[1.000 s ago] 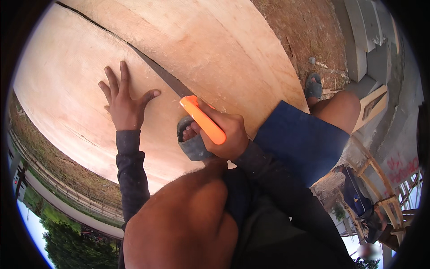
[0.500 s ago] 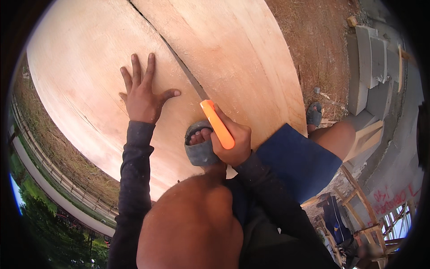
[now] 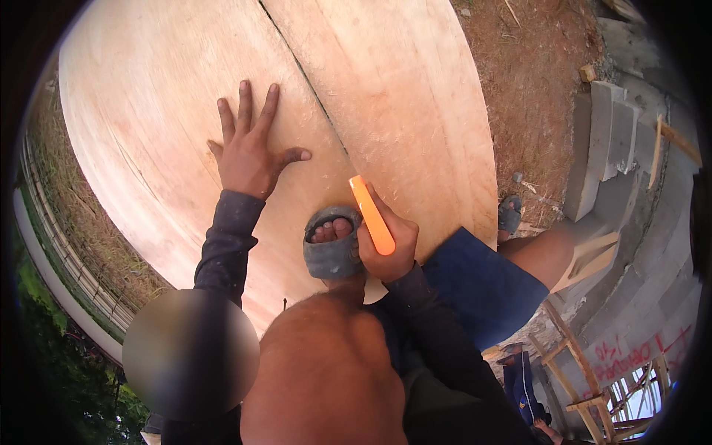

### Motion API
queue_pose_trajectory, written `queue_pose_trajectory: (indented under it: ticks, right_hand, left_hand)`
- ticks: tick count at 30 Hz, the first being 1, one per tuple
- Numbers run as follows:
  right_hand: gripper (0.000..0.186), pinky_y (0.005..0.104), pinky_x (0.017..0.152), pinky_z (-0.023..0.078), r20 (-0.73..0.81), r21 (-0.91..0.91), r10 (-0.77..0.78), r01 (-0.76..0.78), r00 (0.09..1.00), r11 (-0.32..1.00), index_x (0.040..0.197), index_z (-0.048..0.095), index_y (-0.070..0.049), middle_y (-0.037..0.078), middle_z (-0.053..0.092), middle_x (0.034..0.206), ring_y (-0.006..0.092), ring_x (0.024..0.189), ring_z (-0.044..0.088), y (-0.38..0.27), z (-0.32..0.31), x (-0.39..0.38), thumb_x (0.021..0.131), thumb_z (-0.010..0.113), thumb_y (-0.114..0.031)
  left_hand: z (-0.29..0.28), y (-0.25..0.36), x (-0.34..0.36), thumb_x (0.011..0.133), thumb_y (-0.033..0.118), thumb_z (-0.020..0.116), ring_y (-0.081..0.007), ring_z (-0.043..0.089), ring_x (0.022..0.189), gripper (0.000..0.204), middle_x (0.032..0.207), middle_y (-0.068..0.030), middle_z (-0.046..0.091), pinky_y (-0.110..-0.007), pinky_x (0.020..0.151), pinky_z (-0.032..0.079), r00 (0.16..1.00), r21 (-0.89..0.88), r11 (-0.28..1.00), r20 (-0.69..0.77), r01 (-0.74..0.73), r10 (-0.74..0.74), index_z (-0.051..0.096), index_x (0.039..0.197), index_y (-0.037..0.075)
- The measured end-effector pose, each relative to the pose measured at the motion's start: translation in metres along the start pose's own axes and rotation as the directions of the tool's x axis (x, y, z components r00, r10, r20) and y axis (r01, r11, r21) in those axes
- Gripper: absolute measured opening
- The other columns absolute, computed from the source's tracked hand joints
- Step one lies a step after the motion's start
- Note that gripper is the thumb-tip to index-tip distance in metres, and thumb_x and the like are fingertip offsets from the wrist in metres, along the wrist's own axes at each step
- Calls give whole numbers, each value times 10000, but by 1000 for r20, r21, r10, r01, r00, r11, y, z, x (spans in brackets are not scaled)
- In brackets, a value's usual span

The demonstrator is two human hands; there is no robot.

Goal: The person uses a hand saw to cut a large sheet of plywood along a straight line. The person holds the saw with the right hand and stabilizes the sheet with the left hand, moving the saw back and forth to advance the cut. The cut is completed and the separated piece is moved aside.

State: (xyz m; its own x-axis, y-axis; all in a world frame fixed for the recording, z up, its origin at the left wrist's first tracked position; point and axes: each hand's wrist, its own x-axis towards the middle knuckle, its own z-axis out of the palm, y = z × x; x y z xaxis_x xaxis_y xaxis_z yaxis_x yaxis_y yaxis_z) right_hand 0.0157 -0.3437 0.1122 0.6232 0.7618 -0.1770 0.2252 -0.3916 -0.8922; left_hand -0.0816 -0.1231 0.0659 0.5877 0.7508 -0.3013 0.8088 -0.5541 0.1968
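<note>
My left hand (image 3: 248,152) is spread open and flat on the pale plywood (image 3: 400,89), left of a long dark cut line. My right hand (image 3: 394,241) is closed round the orange handle (image 3: 371,215) of a hand saw, whose narrow blade (image 3: 343,148) lies in line with the cut and is hard to see. My foot (image 3: 330,245) in a grey sandal rests on the plywood just left of the handle, beside my right hand. My other bent leg (image 3: 534,259) is at the right, by the board's edge.
Reddish soil (image 3: 530,104) borders the board at right, with grey blocks (image 3: 601,148) beyond it. Wooden frames (image 3: 564,356) stand at lower right, where another person's dark blue trouser leg (image 3: 519,386) shows. Dry grass and a railing (image 3: 81,267) curve along the left.
The saw handle has shifted a little down and right, toward my body. The whole view has shifted too. My left hand still lies spread on the plywood.
</note>
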Motion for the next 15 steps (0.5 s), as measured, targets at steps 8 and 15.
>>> queue_pose_trajectory:
  ticks: [8, 15]
  right_hand:
    - [582, 321, 718, 590, 100, -198, -27, 47, 995, 979, 1276, 594, 135, 235, 724, 1006, 314, 817, 755, -5, -77, -128, 699, 602, 62]
    - [577, 352, 714, 591, 189, -165, -74, 106, 979, 980, 1248, 585, 162, 249, 712, 917, 347, 759, 737, 4, -54, -124, 680, 619, 65]
  left_hand:
    - [-1, -10, -7, 581, 668, 803, -429, 127, 1527, 1123, 1686, -16, 167, -831, 1010, 275, 1000, 0, 1000, -19, 14, -14, 303, 1557, 428]
    - [2, -1, -5, 579, 700, 767, -413, 123, 1532, 1132, 1684, -19, 171, -822, 1021, 276, 1000, 34, 999, 0, 4, -4, 294, 1564, 406]
